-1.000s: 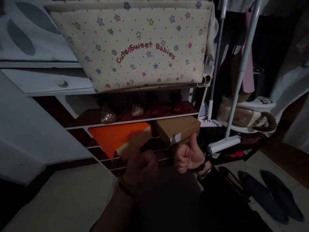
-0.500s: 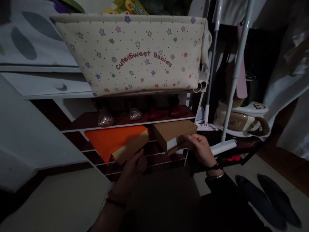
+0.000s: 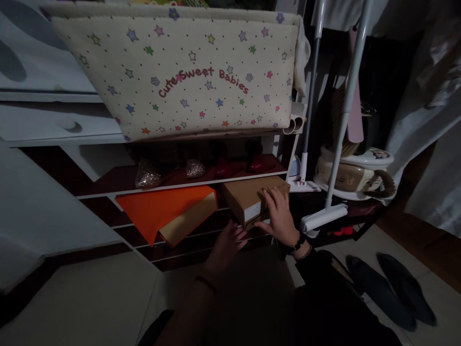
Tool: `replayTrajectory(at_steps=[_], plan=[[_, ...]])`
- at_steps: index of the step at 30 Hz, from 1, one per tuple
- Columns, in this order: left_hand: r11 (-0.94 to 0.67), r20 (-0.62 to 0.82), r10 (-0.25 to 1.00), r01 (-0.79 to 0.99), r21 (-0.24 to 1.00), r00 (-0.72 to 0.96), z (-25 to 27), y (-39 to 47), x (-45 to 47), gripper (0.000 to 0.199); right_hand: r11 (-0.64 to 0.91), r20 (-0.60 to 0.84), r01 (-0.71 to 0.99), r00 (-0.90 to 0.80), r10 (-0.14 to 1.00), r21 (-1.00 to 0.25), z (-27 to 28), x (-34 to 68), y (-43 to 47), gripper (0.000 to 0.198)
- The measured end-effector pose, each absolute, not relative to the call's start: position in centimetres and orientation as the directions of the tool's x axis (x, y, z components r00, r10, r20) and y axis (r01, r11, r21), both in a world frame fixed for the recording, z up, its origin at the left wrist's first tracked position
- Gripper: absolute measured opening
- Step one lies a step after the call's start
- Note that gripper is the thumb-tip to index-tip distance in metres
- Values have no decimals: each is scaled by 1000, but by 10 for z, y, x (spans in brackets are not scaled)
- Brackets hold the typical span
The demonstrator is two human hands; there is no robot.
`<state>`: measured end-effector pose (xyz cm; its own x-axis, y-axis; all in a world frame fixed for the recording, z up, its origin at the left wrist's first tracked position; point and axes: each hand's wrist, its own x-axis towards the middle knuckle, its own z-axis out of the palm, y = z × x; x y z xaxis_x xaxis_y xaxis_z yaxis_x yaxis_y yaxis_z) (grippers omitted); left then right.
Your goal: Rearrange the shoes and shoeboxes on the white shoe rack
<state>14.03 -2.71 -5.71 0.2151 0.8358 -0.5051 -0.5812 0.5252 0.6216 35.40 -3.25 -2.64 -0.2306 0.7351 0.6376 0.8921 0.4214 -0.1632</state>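
The cardboard box sticks out from the rack directly ahead of both hands, its back part under the shelf board. Its front edge runs aslant, with the left corner nearest the person and the right end set farther back. How deep it reaches is hidden, so I can't say for sure which way its long axis lies. A pale label is on its front face, toward the left corner.

The right hand is the nearer one: it lies over the right part of the box's front, fingers spread on the top, thumb held well apart and low by the front face. It seems to touch the box, though I can't see a firm grip. The left hand is just below the box's left front corner, fingers loosely bent and slightly apart, with the box up and a little to the right of them; whether the tips touch it is too dark to tell.

Left of the box, and apart from it, an orange box also juts from the rack. Above the box are glittery shoes and red shoes; right of it leans a white roller.
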Motion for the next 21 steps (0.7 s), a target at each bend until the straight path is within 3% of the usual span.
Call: replayTrajectory(at_steps=[2,5,12,16,21], plan=[[539,-494,828,-620,570,266,-59,-22,148,26,402,567,914,-304,766,-53,-35,350,-31,112],[527,-429,842,-673,519,328,-61,-17,150,30,392,519,920,-345,782,21,-46,348,-28,119],[504,-416,857,-664,552,304,-67,-26,124,33,411,641,909,-359,678,74,-71,334,-15,85],[512,-422,856,-605,610,300,-69,-31,98,37,457,718,882,-393,574,117,-82,316,-29,80],[366,-457,889,-664,652,41,-70,-22,63,29,508,727,846,-450,519,161,-82,315,-67,82]])
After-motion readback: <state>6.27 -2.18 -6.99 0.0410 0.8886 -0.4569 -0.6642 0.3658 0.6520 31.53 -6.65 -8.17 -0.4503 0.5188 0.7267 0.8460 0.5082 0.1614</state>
